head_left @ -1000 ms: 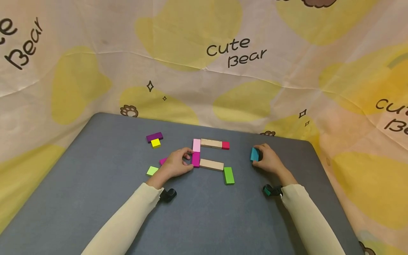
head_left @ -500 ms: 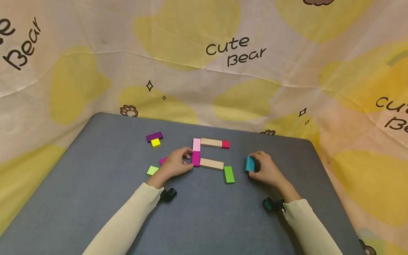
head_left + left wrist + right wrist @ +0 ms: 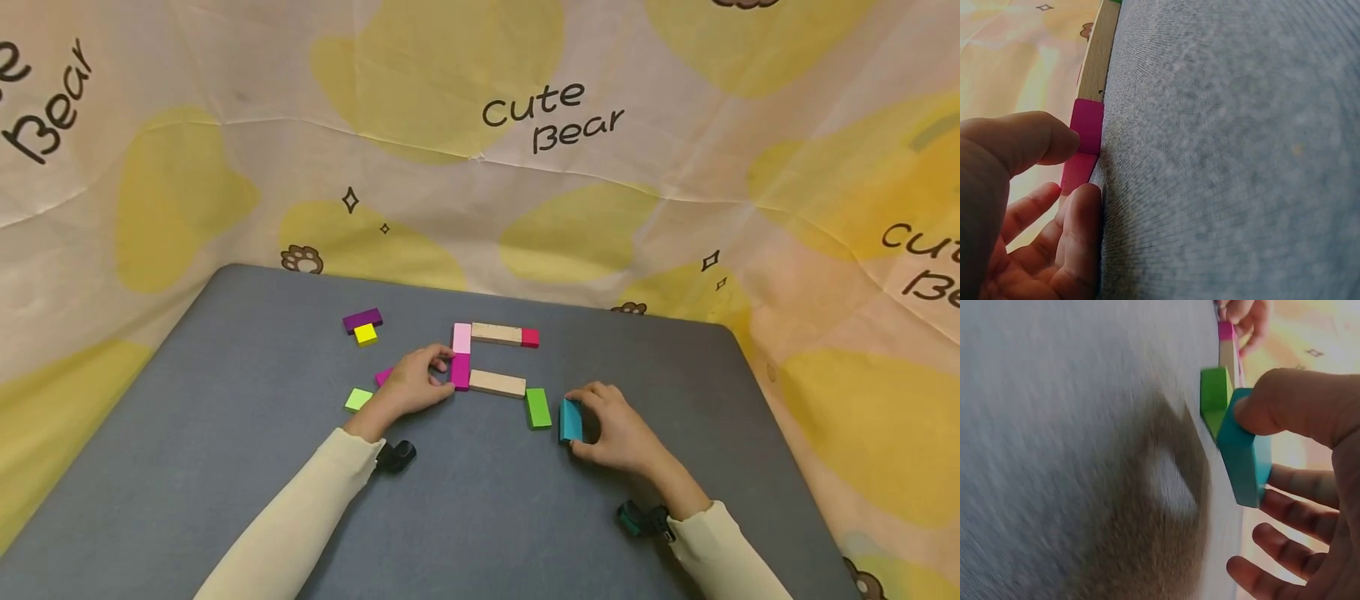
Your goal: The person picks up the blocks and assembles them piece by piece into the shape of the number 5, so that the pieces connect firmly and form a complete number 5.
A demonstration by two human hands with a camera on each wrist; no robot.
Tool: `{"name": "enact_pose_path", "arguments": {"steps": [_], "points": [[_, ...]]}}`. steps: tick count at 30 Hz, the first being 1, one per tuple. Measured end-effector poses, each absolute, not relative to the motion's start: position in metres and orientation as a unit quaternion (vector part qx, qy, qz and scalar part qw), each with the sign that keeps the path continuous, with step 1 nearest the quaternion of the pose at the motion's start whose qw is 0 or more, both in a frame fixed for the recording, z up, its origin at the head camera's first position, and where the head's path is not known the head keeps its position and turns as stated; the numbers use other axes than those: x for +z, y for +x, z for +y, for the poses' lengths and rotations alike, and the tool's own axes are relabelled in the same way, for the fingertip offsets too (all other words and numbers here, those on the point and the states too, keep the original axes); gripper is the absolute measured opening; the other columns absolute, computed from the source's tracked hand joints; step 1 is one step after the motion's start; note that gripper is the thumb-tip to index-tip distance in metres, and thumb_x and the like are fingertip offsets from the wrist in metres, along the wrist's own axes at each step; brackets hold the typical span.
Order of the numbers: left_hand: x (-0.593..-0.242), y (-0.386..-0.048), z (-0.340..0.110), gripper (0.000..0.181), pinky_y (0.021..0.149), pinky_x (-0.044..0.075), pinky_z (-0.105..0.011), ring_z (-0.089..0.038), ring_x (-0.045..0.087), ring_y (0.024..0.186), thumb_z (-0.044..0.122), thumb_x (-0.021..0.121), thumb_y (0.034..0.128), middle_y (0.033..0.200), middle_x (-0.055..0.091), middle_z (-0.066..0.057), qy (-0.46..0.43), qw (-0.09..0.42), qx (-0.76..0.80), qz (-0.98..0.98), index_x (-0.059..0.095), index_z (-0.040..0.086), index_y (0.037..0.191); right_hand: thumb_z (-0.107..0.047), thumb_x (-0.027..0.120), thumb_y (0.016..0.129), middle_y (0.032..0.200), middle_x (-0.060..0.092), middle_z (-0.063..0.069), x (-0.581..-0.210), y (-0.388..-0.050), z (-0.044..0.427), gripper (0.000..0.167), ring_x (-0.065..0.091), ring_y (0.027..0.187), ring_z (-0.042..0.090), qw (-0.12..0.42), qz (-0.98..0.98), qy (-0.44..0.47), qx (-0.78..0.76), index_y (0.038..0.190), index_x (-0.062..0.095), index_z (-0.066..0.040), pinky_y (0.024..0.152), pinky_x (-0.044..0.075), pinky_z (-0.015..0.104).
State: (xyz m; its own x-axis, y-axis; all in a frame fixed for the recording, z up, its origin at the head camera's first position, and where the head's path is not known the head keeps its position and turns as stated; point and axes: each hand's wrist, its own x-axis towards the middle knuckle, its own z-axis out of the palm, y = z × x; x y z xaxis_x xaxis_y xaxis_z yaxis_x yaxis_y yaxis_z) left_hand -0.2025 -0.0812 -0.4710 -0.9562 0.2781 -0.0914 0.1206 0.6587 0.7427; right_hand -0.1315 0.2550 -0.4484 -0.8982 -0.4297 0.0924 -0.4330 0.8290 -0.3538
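My right hand [image 3: 618, 429] pinches a blue rectangular block [image 3: 570, 421] between thumb and fingers, just right of a green block [image 3: 538, 408]. In the right wrist view the blue block [image 3: 1244, 450] is tilted, with a shadow on the table beside it. My left hand [image 3: 408, 383] holds a magenta block [image 3: 461, 372] at its left side, thumb near the front end and index finger farther back. A light pink block [image 3: 461, 337] continues behind the magenta one. Two pale wooden blocks [image 3: 497, 382] [image 3: 497, 333] reach rightward from this pair; a red block [image 3: 530, 337] ends the rear one.
On the left of the grey table [image 3: 225, 433] lie a purple block [image 3: 363, 319], a yellow block [image 3: 366, 335] and a light green block [image 3: 358, 400]. Another magenta block [image 3: 383, 377] is partly hidden by my left hand. Patterned cloth [image 3: 420, 167] hangs behind the table.
My right hand has carried the blue block left and toward the front, from the right side of the table to beside the green block. My left hand has stayed at the magenta block.
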Motion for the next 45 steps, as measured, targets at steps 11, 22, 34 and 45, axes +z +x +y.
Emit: {"name": "enact_pose_path", "arguments": {"steps": [11,22,34,45], "points": [[-0.470,-0.202,-0.081,0.048,0.074,0.052,-0.029,-0.011,0.061,0.076,0.019,0.074,0.0797,0.104,0.061,-0.006,0.116,0.093,0.397,0.905,0.057,0.015,0.124,-0.033,0.080,0.068,0.113,0.059,-0.003,-0.448,-0.111,0.242,0.060,0.051,0.104,0.015,-0.009,-0.944,0.293,0.154,0.121,0.061,-0.014,0.085,0.051,0.037],[-0.470,-0.203,-0.082,0.048,0.074,0.052,-0.029,-0.011,0.061,0.075,0.021,0.074,0.0798,0.103,0.062,-0.005,0.116,0.093,0.395,0.907,0.057,0.015,0.125,-0.034,0.079,0.068,0.113,0.057,-0.004,-0.449,-0.102,0.219,0.060,0.051,0.101,0.012,-0.025,-0.937,0.319,0.139,0.123,0.062,-0.016,0.080,0.051,0.033],[-0.472,-0.202,-0.081,0.047,0.073,0.052,-0.029,-0.011,0.061,0.074,0.020,0.074,0.0797,0.102,0.061,-0.005,0.117,0.089,0.396,0.906,0.057,0.015,0.124,-0.035,0.079,0.071,0.112,0.056,-0.003,-0.452,-0.100,0.211,0.061,0.052,0.101,0.013,-0.033,-0.939,0.314,0.138,0.127,0.060,-0.018,0.082,0.052,0.036],[-0.472,-0.202,-0.081,0.048,0.074,0.053,-0.029,-0.011,0.061,0.075,0.020,0.074,0.0803,0.103,0.061,-0.005,0.111,0.097,0.395,0.907,0.057,0.015,0.125,-0.035,0.080,0.074,0.109,0.061,-0.005,-0.453,-0.102,0.216,0.045,0.054,0.097,0.011,-0.003,-0.932,0.332,0.144,0.114,0.068,-0.018,0.080,0.052,0.033]]}}
